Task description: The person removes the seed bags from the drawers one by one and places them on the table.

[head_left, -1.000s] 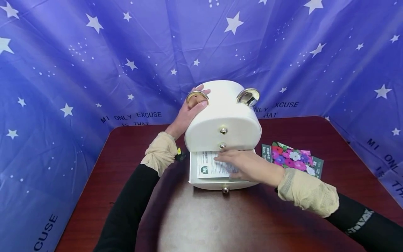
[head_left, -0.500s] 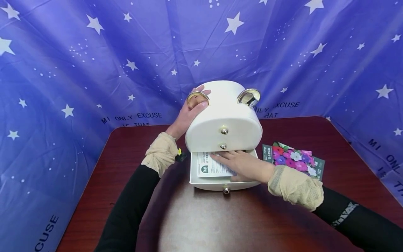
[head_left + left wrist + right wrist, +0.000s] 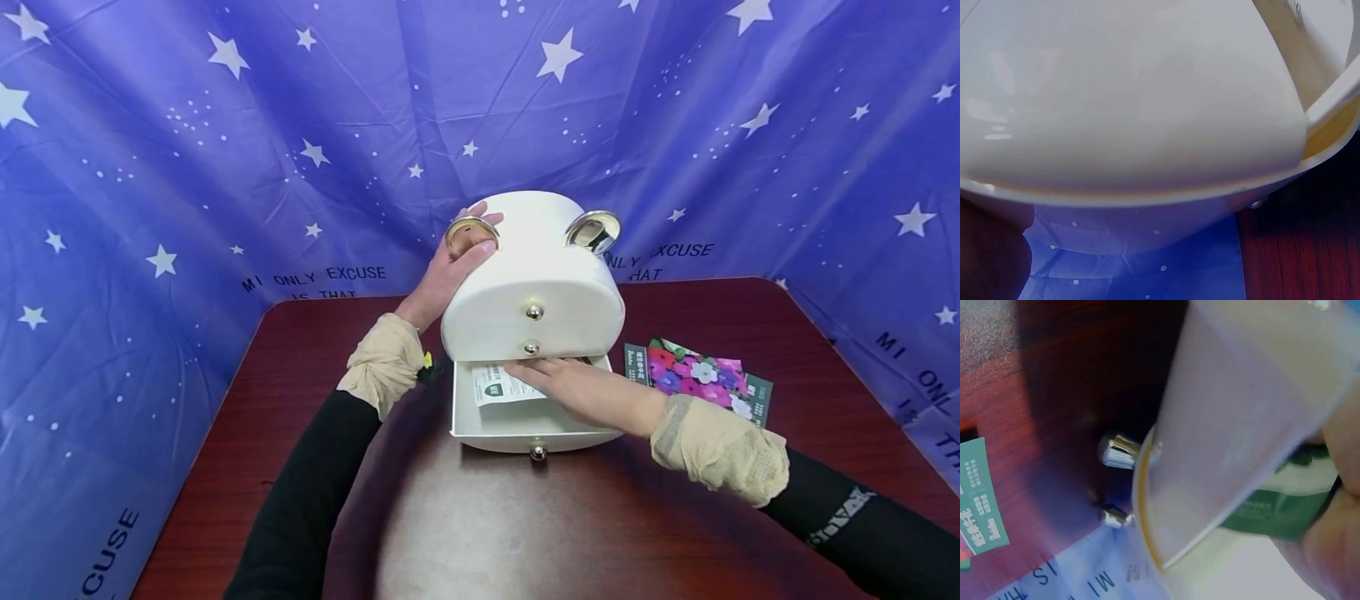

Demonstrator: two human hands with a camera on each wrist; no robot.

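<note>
A white drawer box [image 3: 534,262] with gold ears and round metal knobs stands on the table. Its lowest drawer [image 3: 495,439] is pulled out. My left hand [image 3: 441,282] grips the box at its left gold ear [image 3: 463,222], thumb in front and fingers behind. Inside the drawer lies a seed packet [image 3: 492,388], printed white side up, its far part hidden under the box. My right hand [image 3: 592,396] reaches over the drawer's right wall and holds the packet, fingertips hidden. The right wrist view shows the packet's green side [image 3: 1279,509] between thumb and fingers.
Flower-printed seed packets [image 3: 697,379] overlap on the table right of the box. A small dark item with a yellow spot [image 3: 428,363] shows beside the left wrist. A blue star-patterned curtain [image 3: 360,125] hangs behind the dark red table [image 3: 315,333].
My right hand has come down into the drawer and onto the packet. The packet has slid farther back under the box, baring the drawer's front floor. My left hand has stayed put.
</note>
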